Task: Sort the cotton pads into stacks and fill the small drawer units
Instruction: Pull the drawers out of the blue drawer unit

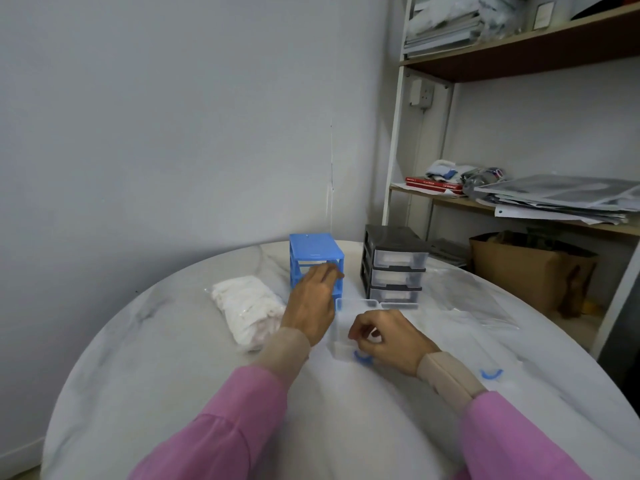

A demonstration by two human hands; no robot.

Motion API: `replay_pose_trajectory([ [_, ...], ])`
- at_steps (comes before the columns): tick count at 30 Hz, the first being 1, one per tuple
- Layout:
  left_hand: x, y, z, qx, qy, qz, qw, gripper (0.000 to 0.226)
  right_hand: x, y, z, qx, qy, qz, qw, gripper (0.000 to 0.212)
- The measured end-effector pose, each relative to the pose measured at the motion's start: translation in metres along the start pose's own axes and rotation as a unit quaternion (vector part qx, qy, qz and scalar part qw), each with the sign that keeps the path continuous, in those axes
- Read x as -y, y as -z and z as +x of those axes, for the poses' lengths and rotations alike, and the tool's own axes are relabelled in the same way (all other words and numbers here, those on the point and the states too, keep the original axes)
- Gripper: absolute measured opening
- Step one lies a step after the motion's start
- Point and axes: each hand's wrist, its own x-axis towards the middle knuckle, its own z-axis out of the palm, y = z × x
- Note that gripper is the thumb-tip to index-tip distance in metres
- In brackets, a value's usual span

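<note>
Nearest, on the white marbled counter (173,393): right hand (388,337), fingers curled over a clear drawer (341,341) with a blue handle, fingertips pinched at something small and white inside, too blurred to name. Just right, another clear drawer (498,362), blue handle toward the near edge. Left hand (311,306) stretched forward, fingers nearly straight, tips touching the front of the blue drawer unit (313,254), frame with slots bare. Left of that hand, a clear bag of cotton pads (247,308) lying on its side. Further right, a black drawer unit (393,268) with three clear drawers in place, a flat plastic sheet (464,296) beside. Behind, shelves (554,53) stacked with papers.
</note>
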Motion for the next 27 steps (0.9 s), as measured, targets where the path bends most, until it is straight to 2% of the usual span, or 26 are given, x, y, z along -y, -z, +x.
replay_pose_trajectory([
  [5, -0.017, -0.019, -0.010, 0.073, 0.017, -0.051, 0.996, 0.030, -0.015, 0.011, -0.014, -0.089, -0.061, -0.048, 0.993, 0.021],
  [8, -0.028, -0.027, -0.017, 0.102, 0.026, -0.075, 0.992, 0.028, -0.028, 0.017, -0.023, -0.127, -0.144, -0.116, 0.975, 0.032],
  [11, -0.037, -0.032, -0.028, 0.127, 0.013, -0.102, 0.987, 0.031, -0.041, 0.022, -0.032, -0.090, -0.247, -0.120, 0.957, 0.047],
  [13, -0.040, -0.036, -0.033, 0.152, 0.005, -0.115, 0.982, 0.032, -0.047, 0.020, -0.035, -0.054, -0.276, -0.093, 0.955, 0.047],
  [18, -0.040, -0.039, -0.031, 0.167, 0.032, -0.159, 0.973, 0.025, -0.050, 0.015, -0.037, -0.060, -0.292, -0.024, 0.954, 0.046],
  [23, -0.040, -0.033, -0.029, 0.183, 0.039, -0.170, 0.968, 0.024, -0.043, 0.018, -0.038, -0.061, -0.275, -0.023, 0.959, 0.047],
  [27, -0.040, -0.028, -0.028, 0.172, 0.037, -0.148, 0.973, 0.029, -0.034, 0.019, -0.039, -0.100, -0.242, -0.033, 0.964, 0.043],
])
